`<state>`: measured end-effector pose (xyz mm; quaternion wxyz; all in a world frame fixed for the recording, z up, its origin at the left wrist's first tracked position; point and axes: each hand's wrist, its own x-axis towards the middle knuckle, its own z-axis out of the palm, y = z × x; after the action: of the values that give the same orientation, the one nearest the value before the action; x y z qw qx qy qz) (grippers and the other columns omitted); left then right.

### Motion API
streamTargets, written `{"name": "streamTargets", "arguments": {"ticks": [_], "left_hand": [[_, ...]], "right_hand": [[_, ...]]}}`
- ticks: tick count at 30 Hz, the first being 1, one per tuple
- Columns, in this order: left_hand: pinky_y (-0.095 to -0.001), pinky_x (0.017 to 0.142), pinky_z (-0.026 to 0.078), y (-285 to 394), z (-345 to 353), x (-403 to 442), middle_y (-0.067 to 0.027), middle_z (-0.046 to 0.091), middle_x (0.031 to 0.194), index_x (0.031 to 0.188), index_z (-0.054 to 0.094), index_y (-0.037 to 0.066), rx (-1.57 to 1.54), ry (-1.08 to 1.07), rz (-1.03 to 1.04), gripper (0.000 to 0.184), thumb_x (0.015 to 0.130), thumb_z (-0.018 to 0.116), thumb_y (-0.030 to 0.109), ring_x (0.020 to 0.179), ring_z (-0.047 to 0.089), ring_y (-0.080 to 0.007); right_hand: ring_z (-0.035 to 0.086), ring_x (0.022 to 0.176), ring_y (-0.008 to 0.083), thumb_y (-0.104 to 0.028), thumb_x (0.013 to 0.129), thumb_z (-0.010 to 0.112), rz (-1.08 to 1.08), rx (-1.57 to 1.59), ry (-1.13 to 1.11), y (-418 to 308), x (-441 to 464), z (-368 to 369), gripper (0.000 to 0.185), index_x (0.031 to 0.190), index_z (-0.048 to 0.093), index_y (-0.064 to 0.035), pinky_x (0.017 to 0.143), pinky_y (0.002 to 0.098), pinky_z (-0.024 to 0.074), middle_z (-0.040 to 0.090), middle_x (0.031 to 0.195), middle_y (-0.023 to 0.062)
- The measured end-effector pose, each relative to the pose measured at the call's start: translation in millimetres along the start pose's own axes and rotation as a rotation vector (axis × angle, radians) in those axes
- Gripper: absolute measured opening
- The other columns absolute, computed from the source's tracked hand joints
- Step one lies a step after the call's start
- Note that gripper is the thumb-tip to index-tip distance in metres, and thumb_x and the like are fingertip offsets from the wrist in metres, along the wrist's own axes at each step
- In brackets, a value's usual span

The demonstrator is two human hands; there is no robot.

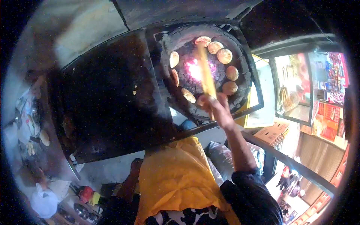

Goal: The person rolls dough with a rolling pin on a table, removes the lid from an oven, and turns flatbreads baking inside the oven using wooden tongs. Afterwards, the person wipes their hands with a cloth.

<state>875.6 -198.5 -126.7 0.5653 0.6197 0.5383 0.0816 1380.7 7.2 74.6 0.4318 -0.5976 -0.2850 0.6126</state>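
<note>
My right hand [221, 114] is closed around a flat wooden stick [206, 73], blurred by motion, that reaches over a round oven opening [245, 60]. Glowing coals [194, 71] burn at its centre. Several round flatbreads [224, 56] with browned faces stand around the inner wall, one partly behind my fingers. The stick's far end overlaps the topmost bread in view; whether it touches is unclear. Low beside the yellow apron [176, 168], my left hand [136, 166] hangs in shadow below the counter edge, its fingers not distinct.
A dark flat counter [112, 101] adjoins the oven on the left. Plastic-wrapped sacks [221, 152] lie below its front edge. At right are a glass display case [292, 82] and a cardboard box [272, 132]. Another person's hand [42, 180] shows at far left.
</note>
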Motion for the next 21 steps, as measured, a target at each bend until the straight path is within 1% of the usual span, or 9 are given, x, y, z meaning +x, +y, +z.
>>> {"name": "streamTargets", "arguments": {"ticks": [4, 8, 10, 11, 14, 17, 18, 20, 21], "left_hand": [[-0.0416, 0.068, 0.049, 27, 11, -1, -0.0123, 0.062, 0.091, 0.099, 0.061, 0.004, 0.240, 0.092, 0.284, 0.022, 0.094, 0.054, 0.024, 0.077, 0.058, -0.0274], [-0.0408, 0.065, 0.048, -33, 72, -4, -0.0087, 0.063, 0.087, 0.100, 0.062, 0.005, 0.092, 0.108, 0.283, 0.027, 0.096, 0.052, 0.029, 0.074, 0.059, -0.0249], [-0.0401, 0.064, 0.047, -4, 95, -1, -0.0073, 0.062, 0.088, 0.098, 0.063, 0.005, -0.544, -0.003, -0.411, 0.029, 0.098, 0.051, 0.031, 0.075, 0.058, -0.0224], [-0.0401, 0.064, 0.047, 3, 113, 0, -0.0073, 0.062, 0.088, 0.098, 0.063, 0.005, -0.536, 0.003, -0.407, 0.029, 0.098, 0.051, 0.031, 0.075, 0.058, -0.0224], [-0.0409, 0.067, 0.046, 20, 147, -14, -0.0077, 0.062, 0.092, 0.098, 0.063, 0.005, -0.679, 0.128, -0.687, 0.028, 0.097, 0.052, 0.031, 0.078, 0.057, -0.0230], [-0.0407, 0.067, 0.046, 36, 174, -25, -0.0078, 0.062, 0.092, 0.098, 0.063, 0.005, -0.621, 0.135, -0.645, 0.028, 0.097, 0.052, 0.031, 0.078, 0.058, -0.0228], [-0.0407, 0.067, 0.046, 37, 180, -29, -0.0079, 0.062, 0.092, 0.098, 0.063, 0.005, -0.608, 0.140, -0.630, 0.028, 0.097, 0.052, 0.031, 0.077, 0.058, -0.0227], [-0.0405, 0.067, 0.047, 42, 189, -36, -0.0080, 0.062, 0.091, 0.098, 0.063, 0.005, -0.581, 0.150, -0.604, 0.028, 0.097, 0.052, 0.031, 0.077, 0.058, -0.0226], [-0.0405, 0.067, 0.047, 43, 192, -40, -0.0080, 0.062, 0.091, 0.098, 0.063, 0.004, -0.573, 0.156, -0.598, 0.028, 0.097, 0.052, 0.031, 0.077, 0.058, -0.0225]], "right_hand": [[0.057, 0.094, 0.0181, -0.018, 0.074, 0.078, -0.131, -0.187, 0.266, -2, -88, -23, 0.068, 0.127, 0.042, 0.0041, 0.083, 0.0296, 0.0479, 0.057, 0.105, 0.0097], [0.056, 0.090, 0.0187, -0.015, 0.071, 0.078, -0.408, -0.439, 0.436, 99, -155, -84, 0.072, 0.130, 0.039, -0.0004, 0.079, 0.0320, 0.0504, 0.054, 0.105, 0.0131], [0.057, 0.074, 0.0190, -0.012, 0.071, 0.073, 0.042, -0.762, 0.434, 149, -195, -118, 0.059, 0.120, 0.041, -0.0010, 0.066, 0.0345, 0.0513, 0.055, 0.094, 0.0105], [0.057, 0.067, 0.0245, -0.013, 0.073, 0.071, 0.187, -0.732, 0.415, 192, -219, -140, 0.050, 0.112, 0.044, -0.0016, 0.062, 0.0397, 0.0501, 0.054, 0.089, 0.0135], [0.063, 0.076, 0.0336, -0.028, 0.071, 0.074, -0.068, -0.932, 0.417, 329, -320, -198, 0.052, 0.107, 0.049, -0.0004, 0.065, 0.0416, 0.0504, 0.060, 0.084, 0.0179], [0.062, 0.089, 0.0319, -0.028, 0.071, 0.075, 0.398, -0.684, 0.514, 322, -387, -191, 0.053, 0.106, 0.052, 0.0039, 0.076, 0.0410, 0.0503, 0.063, 0.093, 0.0182], [0.063, 0.079, 0.0278, -0.028, 0.073, 0.075, 0.402, -0.561, 0.604, 401, -410, -211, 0.048, 0.104, 0.055, 0.0018, 0.067, 0.0383, 0.0514, 0.064, 0.088, 0.0161], [0.061, 0.064, 0.0209, -0.029, 0.078, 0.074, 0.471, 0.235, 0.551, 488, -441, -259, 0.038, 0.098, 0.057, -0.0020, 0.051, 0.0348, 0.0480, 0.063, 0.080, 0.0122], [0.058, 0.058, 0.0176, -0.030, 0.081, 0.072, 0.594, 0.169, 0.712, 467, -437, -254, 0.033, 0.094, 0.058, -0.0029, 0.046, 0.0327, 0.0445, 0.060, 0.074, 0.0092]]}}
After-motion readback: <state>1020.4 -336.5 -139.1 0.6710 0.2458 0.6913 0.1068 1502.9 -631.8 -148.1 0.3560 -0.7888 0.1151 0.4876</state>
